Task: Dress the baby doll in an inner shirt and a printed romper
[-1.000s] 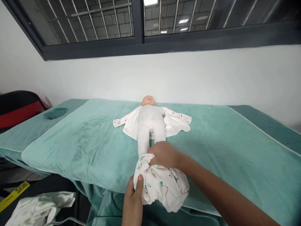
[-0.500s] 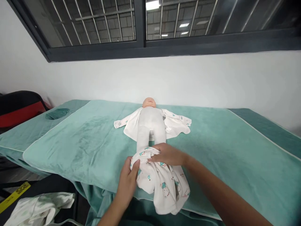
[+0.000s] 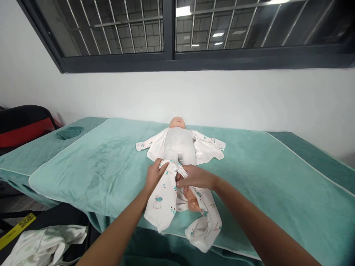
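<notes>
A baby doll [image 3: 179, 142] lies on its back, head toward the wall. Its arms are in the sleeves of an open white printed shirt [image 3: 209, 147], spread out beneath its grey body. My left hand [image 3: 154, 173] grips the gathered waist of white printed baby pants [image 3: 162, 201] at the doll's upper leg. That leg is covered by the pants. My right hand [image 3: 198, 177] is closed on the other side of the waistband, beside the doll's other leg. This leg's bare foot [image 3: 193, 204] shows outside the cloth, and the second pant leg hangs loosely next to it.
Green plush covers the bed [image 3: 83, 173], which has a round hole [image 3: 69, 132] at the left. A black-and-red chair [image 3: 26, 127] stands beyond it. Light printed cloth [image 3: 47, 242] lies at the lower left near a yellow strip [image 3: 18, 229]. Behind are a white wall and barred window.
Both hands have moved up the doll's legs with the pants. One leg is now covered by cloth, and the other leg's bare foot has come into view.
</notes>
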The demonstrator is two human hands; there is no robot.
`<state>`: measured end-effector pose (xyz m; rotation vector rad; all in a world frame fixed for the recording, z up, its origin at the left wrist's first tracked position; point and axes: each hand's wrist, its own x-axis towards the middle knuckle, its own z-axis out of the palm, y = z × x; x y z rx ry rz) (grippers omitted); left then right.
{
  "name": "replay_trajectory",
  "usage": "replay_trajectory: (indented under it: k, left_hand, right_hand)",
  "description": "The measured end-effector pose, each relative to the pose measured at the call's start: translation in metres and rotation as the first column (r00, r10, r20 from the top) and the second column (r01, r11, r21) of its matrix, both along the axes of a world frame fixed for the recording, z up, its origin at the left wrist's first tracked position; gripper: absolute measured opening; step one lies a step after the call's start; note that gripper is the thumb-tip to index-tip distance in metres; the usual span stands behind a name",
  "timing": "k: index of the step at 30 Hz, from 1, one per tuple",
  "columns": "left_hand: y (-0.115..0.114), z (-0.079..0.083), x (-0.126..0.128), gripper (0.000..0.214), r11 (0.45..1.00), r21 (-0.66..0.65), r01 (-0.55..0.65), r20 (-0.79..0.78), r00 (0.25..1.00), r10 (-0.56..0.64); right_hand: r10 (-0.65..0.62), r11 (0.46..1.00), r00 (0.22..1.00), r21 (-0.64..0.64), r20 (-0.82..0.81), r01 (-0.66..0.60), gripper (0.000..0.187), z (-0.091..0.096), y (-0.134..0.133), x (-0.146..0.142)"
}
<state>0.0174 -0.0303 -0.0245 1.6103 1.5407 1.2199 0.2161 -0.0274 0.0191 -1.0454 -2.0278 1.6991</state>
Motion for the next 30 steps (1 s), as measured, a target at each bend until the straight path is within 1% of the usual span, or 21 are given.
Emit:
replay_trajectory:
  k: [2,5,7,9,12,14,15,17,18,20,22,24,26,27,28,30]
  left_hand:
    - [-0.001,-0.002,0.004,0.022,0.999,-0.007,-0.036,0.010,0.999,0.036]
    - [-0.015,-0.001,0.007,0.022,0.999,-0.030,-0.033,0.128,0.991,0.036]
    - [-0.028,0.001,0.003,0.025,0.997,-0.076,0.018,0.251,0.968,0.001]
    - [-0.041,0.001,-0.005,0.029,0.984,-0.151,0.097,0.379,0.925,-0.033]
    - [-0.053,-0.005,-0.022,0.027,0.950,-0.225,0.215,0.528,0.847,-0.067]
    - [-0.057,-0.010,-0.030,0.023,0.932,-0.221,0.288,0.530,0.838,-0.133]
    - [-0.059,-0.012,-0.033,0.026,0.920,-0.212,0.330,0.500,0.845,-0.188]
    - [-0.061,-0.014,-0.034,0.038,0.899,-0.203,0.387,0.391,0.874,-0.288]
    - [-0.061,-0.014,-0.033,0.041,0.898,-0.203,0.391,0.326,0.891,-0.315]
    - [-0.059,-0.012,-0.029,0.039,0.911,-0.192,0.365,0.210,0.922,-0.325]
    - [-0.054,-0.009,-0.025,0.024,0.933,-0.163,0.320,0.123,0.945,-0.303]
    - [-0.046,-0.008,-0.021,0.012,0.958,-0.126,0.259,0.079,0.965,-0.251]
    - [-0.034,-0.008,-0.018,0.010,0.981,-0.080,0.175,0.077,0.983,-0.169]
    - [-0.028,-0.009,-0.016,0.010,0.989,-0.057,0.133,0.088,0.988,-0.128]
    - [-0.023,-0.009,-0.014,0.012,0.994,-0.041,0.097,0.101,0.991,-0.092]
    - [-0.015,-0.010,-0.009,0.013,0.999,-0.033,0.027,0.131,0.991,-0.022]
  right_hand:
    - [-0.038,0.999,0.998,0.018,0.047,0.037,0.013,-0.001,-0.002,-0.002]
    - [-0.078,0.997,0.993,0.026,0.083,0.076,0.008,-0.001,-0.007,-0.004]
    - [-0.093,0.995,0.992,0.027,0.081,0.091,0.009,0.000,-0.009,-0.004]
    - [-0.087,0.996,0.993,0.008,0.078,0.087,0.012,0.002,-0.009,-0.003]
    - [-0.054,0.998,0.994,-0.003,0.091,0.055,0.017,0.006,-0.008,-0.001]
    - [-0.029,1.000,0.994,-0.001,0.102,0.029,0.018,0.009,-0.007,-0.001]
    - [-0.015,1.000,0.995,-0.007,0.101,0.015,0.019,0.011,-0.007,-0.001]
    - [0.019,0.999,0.996,-0.029,0.086,-0.017,0.025,0.014,-0.007,-0.001]
    - [0.041,0.998,0.997,-0.046,0.072,-0.038,0.030,0.016,-0.007,-0.001]
    - [0.101,0.992,0.994,-0.086,0.043,-0.097,0.039,0.021,-0.008,-0.002]
    - [0.173,0.980,0.984,-0.110,0.041,-0.167,0.047,0.026,-0.010,-0.004]
    - [0.235,0.968,0.969,-0.112,0.072,-0.226,0.051,0.031,-0.013,-0.007]
    - [0.260,0.964,0.959,-0.089,0.112,-0.251,0.050,0.033,-0.017,-0.012]
    - [0.242,0.970,0.961,-0.060,0.133,-0.235,0.045,0.033,-0.019,-0.015]
    - [0.194,0.981,0.968,-0.014,0.157,-0.194,0.039,0.032,-0.022,-0.018]
    - [0.045,0.991,0.977,0.114,0.206,-0.070,0.028,0.027,-0.026,-0.023]
